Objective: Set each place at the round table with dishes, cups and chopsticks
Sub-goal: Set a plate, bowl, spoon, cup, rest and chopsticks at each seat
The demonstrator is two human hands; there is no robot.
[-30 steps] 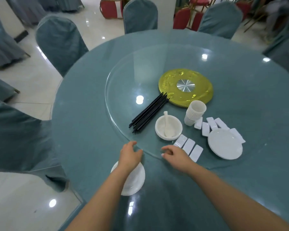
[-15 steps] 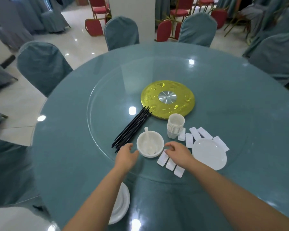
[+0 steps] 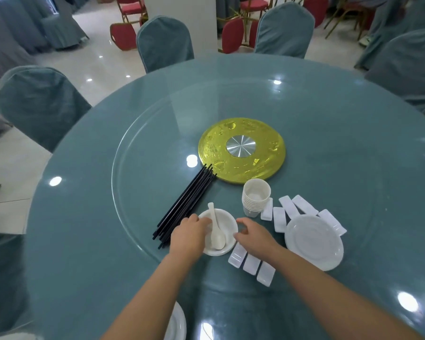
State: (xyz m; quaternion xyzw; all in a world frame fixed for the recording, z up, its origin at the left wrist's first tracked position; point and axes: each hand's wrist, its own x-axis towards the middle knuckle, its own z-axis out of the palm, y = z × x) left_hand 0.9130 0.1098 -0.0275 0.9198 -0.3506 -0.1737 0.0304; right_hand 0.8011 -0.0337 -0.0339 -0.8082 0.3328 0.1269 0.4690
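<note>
A white bowl (image 3: 227, 220) with a white spoon (image 3: 216, 233) in it stands on the glass turntable (image 3: 142, 133). My left hand (image 3: 188, 235) curls over the bowl's left rim. My right hand (image 3: 254, 235) holds its right rim between thumb and fingers. Left of the bowl lies a bundle of black chopsticks (image 3: 187, 204). Behind it is a stack of white cups (image 3: 255, 197), and to the right a stack of white plates (image 3: 313, 241). White chopstick rests (image 3: 252, 265) lie in front of the bowl and around the plates. One white plate (image 3: 177, 325) sits at the near table edge.
A gold disc (image 3: 241, 148) with a metal hub marks the turntable's centre. Blue-covered chairs stand round the table at the left (image 3: 39, 104), the back (image 3: 163, 42) and the right (image 3: 407, 65). Red chairs (image 3: 123, 35) stand beyond on the shiny floor.
Both hands moved forward from the near edge of the turntable to the bowl and now hold its rim. My view has risen, so the set plate dropped to the bottom edge.
</note>
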